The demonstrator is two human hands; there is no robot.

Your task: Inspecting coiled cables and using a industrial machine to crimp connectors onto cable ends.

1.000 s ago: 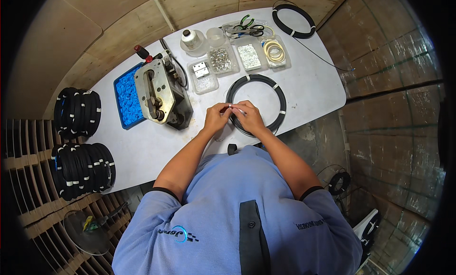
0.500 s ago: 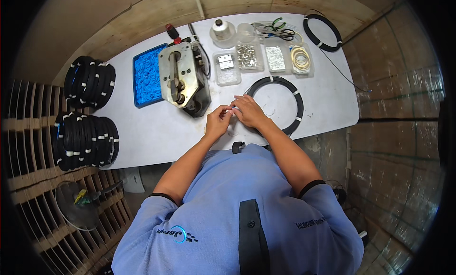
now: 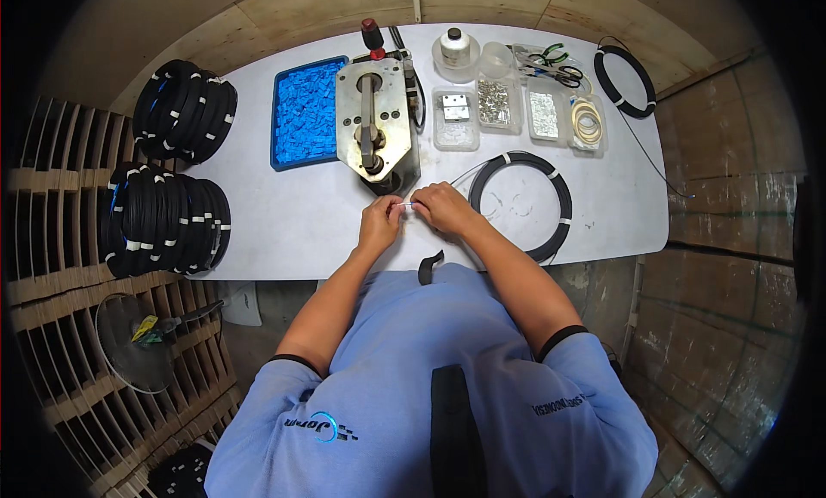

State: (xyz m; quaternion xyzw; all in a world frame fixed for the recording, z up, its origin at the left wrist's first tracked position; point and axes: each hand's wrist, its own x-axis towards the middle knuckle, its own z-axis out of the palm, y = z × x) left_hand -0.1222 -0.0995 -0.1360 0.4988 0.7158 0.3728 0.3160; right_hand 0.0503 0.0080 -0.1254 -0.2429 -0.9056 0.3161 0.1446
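Note:
My left hand (image 3: pixel 379 223) pinches a short white piece (image 3: pixel 407 205) at the end of a thin cable. My right hand (image 3: pixel 443 207) is closed on the cable's end from the other side, with a bluish tip showing near the fingers. Behind that hand the thin cable leads to a black cable coil (image 3: pixel 563 201), bound with white tape and lying flat on the white table (image 3: pixel 301 227). Just beyond my fingers stands a metal press machine (image 3: pixel 370 124) with a red-and-black knob.
A blue tray (image 3: pixel 305 111) of small blue parts sits left of the press. Clear boxes hold metal pieces (image 3: pixel 495 102) and cream rings (image 3: pixel 586 119). A bottle (image 3: pixel 454 46), scissors (image 3: pixel 568 75) and another coil (image 3: pixel 644 102) lie farther back. Stacked coils (image 3: pixel 163 218) stand at left.
The view has shifted, so the table things appear farther right. My hands have come closer to the press and parted slightly, and the white piece between them now shows.

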